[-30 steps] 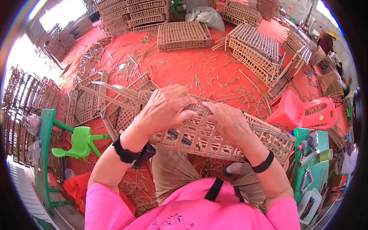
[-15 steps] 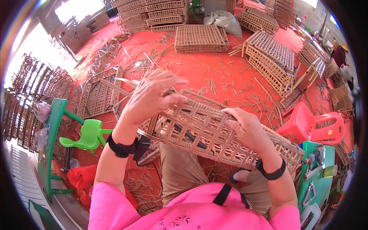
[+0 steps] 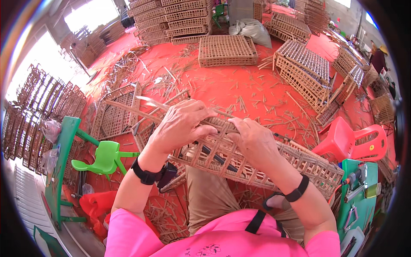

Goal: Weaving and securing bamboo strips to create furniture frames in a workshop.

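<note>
A long brown woven lattice basket (image 3: 239, 167) lies tilted across my lap, its open-mesh side toward me. My left hand (image 3: 182, 124) is closed at the upper left of its rim, thumb and forefinger pinched over a weaving strip. Beyond the knuckles, a pale flat strip end (image 3: 152, 103) sticks out to the left. My right hand (image 3: 257, 143) grips the rim close by, its fingertips a short way from the left ones. Both hands partly cover the weave, so the strip's path between them is hidden.
Cut strips litter the red floor (image 3: 214, 85). A green chair (image 3: 105, 156) and green stand (image 3: 64, 162) are at left; a red chair (image 3: 351, 141) and green tool table (image 3: 359, 188) at right. Stacked lattice baskets (image 3: 184, 21) and another lattice basket (image 3: 227, 50) lie ahead.
My right hand has moved left along the rim, close to my left hand. My left hand has lowered slightly, its fingers now pinched at the rim. The view has shifted a little.
</note>
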`<state>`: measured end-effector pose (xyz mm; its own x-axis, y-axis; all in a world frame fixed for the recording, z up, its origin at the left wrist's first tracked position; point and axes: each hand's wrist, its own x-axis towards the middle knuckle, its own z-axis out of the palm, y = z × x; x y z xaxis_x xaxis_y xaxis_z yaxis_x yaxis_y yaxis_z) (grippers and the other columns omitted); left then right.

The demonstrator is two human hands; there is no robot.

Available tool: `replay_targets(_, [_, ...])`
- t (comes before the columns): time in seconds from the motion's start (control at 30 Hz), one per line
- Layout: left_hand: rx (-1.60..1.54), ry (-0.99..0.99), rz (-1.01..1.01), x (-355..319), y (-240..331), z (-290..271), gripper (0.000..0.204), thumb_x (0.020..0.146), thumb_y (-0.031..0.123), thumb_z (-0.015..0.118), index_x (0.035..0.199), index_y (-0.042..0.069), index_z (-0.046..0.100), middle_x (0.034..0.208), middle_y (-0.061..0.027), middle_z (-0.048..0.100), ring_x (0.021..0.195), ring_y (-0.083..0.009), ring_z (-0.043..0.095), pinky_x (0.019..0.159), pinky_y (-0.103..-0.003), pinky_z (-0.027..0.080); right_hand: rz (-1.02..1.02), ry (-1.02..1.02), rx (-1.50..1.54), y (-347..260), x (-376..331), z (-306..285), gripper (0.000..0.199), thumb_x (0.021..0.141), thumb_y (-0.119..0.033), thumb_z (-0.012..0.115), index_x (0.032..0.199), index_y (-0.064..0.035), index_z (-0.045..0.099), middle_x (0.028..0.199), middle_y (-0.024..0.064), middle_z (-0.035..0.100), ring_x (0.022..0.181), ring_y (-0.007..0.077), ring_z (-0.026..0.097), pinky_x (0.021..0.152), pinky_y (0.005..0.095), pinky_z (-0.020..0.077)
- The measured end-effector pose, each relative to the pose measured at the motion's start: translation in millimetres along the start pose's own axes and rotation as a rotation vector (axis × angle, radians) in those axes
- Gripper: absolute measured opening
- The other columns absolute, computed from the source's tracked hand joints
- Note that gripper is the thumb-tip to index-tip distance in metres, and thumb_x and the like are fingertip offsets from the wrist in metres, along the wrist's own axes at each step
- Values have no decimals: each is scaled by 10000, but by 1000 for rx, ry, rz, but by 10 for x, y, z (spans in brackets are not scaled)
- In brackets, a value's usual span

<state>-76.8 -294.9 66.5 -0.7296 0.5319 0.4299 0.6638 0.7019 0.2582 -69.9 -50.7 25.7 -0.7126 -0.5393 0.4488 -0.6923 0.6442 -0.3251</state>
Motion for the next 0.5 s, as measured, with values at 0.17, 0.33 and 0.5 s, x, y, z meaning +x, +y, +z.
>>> replay_targets(0.17, [129, 55, 156, 19, 27, 33, 367, 822, 297, 766, 1086, 51, 700, 977, -89, 675, 922, -281, 649, 811, -391, 524, -12, 56, -151, -20, -29, 81, 397, 936, -282, 653, 1205, -5, 558, 930, 127, 616, 885, 293, 656, 752, 402, 540])
replay_targets(0.33, [238, 95, 284, 19, -17, 81, 323, 837, 256, 749, 1060, 32, 683, 966, -77, 677, 895, -273, 645, 790, -384, 539, 13, 21, -170, -31, 2, 91, 338, 947, -290, 639, 1123, -16, 548, 893, 115, 607, 874, 297, 659, 733, 414, 541])
replay_targets(0.5, [123, 31, 239, 86, -85, 75, 216, 852, 229, 723, 994, 69, 694, 921, -58, 651, 879, -267, 622, 770, -385, 508, 66, -1, -28, -47, 50, 8, 294, 962, -288, 618, 1076, -17, 595, 917, 155, 649, 879, 346, 665, 748, 449, 538])
